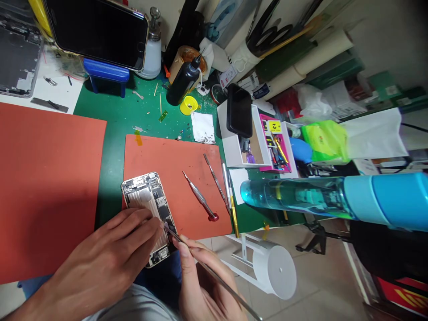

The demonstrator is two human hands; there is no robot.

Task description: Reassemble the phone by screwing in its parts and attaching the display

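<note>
An opened phone housing (142,194) with bare boards and a pale metal inner plate lies tilted at the front of the orange-red mat (180,160), partly over its edge. My left hand (113,249) covers the phone's middle, fingers bent and pressed together; what is at their tips is hidden or too small to make out. In my right hand (203,276) is a thin metal pry tool (217,278), gripped like a pen. Its tip touches the phone's right side, close to my left fingertips. A precision screwdriver (200,196) and a double-ended metal pick (216,180) lie farther right.
Another orange-red mat (50,178) is at left. A phone (100,33) leans on a blue stand (106,73). Behind stand a black bottle (183,82) and yellow cap (188,105). A white box (230,138) and blue bottle (301,194) are at right, a white stool (277,272) below.
</note>
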